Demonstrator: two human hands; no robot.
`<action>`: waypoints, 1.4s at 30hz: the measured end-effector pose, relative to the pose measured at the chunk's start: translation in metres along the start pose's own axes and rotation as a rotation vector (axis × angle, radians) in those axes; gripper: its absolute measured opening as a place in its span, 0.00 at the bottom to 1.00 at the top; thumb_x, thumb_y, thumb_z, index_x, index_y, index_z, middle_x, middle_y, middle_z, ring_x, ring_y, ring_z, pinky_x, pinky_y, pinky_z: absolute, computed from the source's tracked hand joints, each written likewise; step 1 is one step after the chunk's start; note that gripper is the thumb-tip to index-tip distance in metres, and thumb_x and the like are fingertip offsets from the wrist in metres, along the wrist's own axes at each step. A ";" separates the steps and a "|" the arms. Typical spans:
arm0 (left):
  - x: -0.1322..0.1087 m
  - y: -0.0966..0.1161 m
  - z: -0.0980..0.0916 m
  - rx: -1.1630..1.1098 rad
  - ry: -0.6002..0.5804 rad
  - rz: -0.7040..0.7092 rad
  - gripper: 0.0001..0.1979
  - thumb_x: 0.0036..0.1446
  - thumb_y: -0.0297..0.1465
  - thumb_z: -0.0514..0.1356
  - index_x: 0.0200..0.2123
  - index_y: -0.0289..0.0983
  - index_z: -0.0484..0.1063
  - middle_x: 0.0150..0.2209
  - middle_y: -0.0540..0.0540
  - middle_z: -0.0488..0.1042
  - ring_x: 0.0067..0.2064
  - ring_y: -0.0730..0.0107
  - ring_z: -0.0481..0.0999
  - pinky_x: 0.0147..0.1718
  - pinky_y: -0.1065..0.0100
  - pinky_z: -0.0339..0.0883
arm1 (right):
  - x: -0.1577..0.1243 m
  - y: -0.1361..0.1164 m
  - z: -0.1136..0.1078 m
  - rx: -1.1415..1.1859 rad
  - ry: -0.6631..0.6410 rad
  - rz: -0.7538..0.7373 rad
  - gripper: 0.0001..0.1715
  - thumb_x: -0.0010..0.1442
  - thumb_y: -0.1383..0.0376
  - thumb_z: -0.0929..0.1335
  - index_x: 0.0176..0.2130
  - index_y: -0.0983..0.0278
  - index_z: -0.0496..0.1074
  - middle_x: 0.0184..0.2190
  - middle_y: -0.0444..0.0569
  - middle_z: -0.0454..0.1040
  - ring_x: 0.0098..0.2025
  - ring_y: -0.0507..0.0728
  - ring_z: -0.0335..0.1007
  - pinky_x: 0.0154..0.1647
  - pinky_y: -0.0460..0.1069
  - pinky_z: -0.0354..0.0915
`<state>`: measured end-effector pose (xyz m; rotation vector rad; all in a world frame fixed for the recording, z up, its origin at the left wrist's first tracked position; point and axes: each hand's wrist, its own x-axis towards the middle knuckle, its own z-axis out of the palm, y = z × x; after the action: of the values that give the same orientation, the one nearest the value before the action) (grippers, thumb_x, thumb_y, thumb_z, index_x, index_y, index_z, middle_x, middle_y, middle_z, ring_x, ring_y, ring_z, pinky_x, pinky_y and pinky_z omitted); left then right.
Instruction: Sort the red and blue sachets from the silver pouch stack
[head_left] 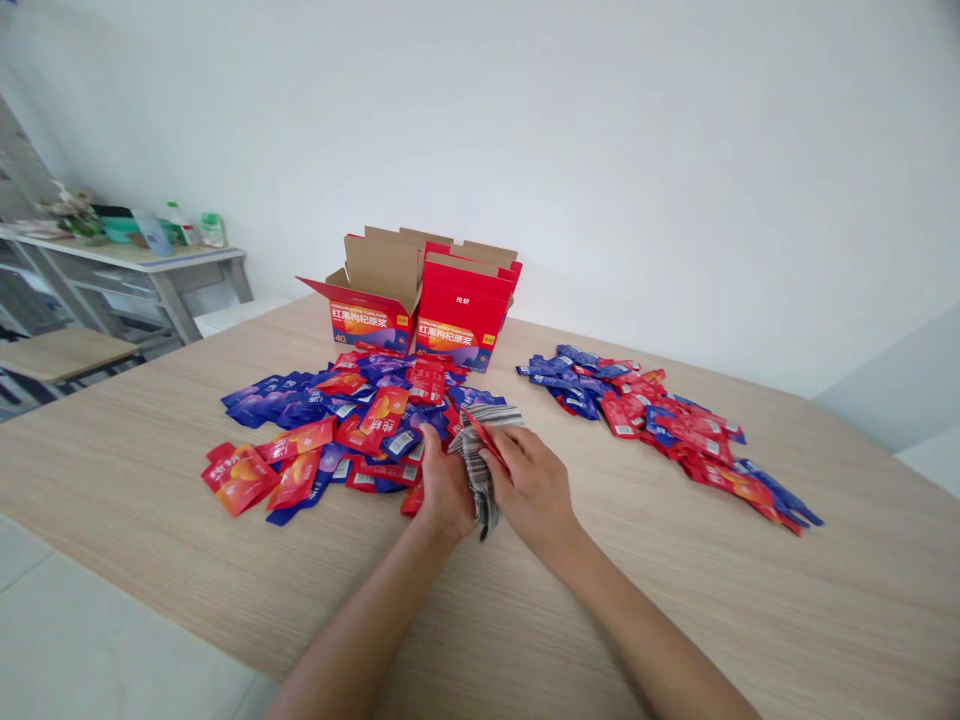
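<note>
red and blue sachets point(360, 420), grey-striped cloth point(474, 450), red cartons point(420, 300), pale wood-grain table point(750, 600).

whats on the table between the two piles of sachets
In the head view, bare wooden table separates the left pile from the right pile; nothing lies there.

Both forearms cut off by the bottom edge, counter point(750, 620) running out at right, small items on the far shelf point(142, 255) too blurred to identify, sachet point(484, 432) mostly hidden by striped cloth point(476, 470)
</note>
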<state>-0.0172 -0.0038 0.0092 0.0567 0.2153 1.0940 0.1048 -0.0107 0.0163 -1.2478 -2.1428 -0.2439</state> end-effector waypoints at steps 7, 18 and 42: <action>0.000 0.005 -0.005 -0.013 -0.020 0.040 0.46 0.58 0.63 0.38 0.52 0.31 0.74 0.42 0.34 0.79 0.45 0.49 0.79 0.41 0.54 0.75 | 0.005 -0.005 -0.007 -0.104 -0.191 -0.120 0.22 0.71 0.62 0.60 0.60 0.66 0.69 0.48 0.59 0.74 0.48 0.64 0.70 0.50 0.57 0.68; 0.005 0.019 -0.012 0.005 -0.076 0.150 0.48 0.56 0.65 0.39 0.57 0.32 0.71 0.51 0.32 0.78 0.55 0.43 0.75 0.53 0.45 0.67 | 0.003 -0.015 -0.050 -0.278 -0.616 -0.158 0.15 0.64 0.73 0.64 0.47 0.64 0.76 0.41 0.56 0.76 0.43 0.62 0.73 0.41 0.53 0.68; 0.003 0.003 -0.006 0.145 -0.007 0.224 0.31 0.65 0.49 0.50 0.56 0.30 0.72 0.48 0.34 0.80 0.51 0.46 0.78 0.55 0.46 0.68 | -0.013 -0.008 -0.052 -0.137 -0.697 -0.159 0.42 0.54 0.80 0.64 0.65 0.61 0.62 0.49 0.58 0.74 0.49 0.63 0.73 0.47 0.54 0.68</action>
<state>-0.0195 -0.0002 0.0038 0.2182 0.2869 1.2997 0.1250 -0.0483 0.0504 -1.3771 -2.8646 -0.0142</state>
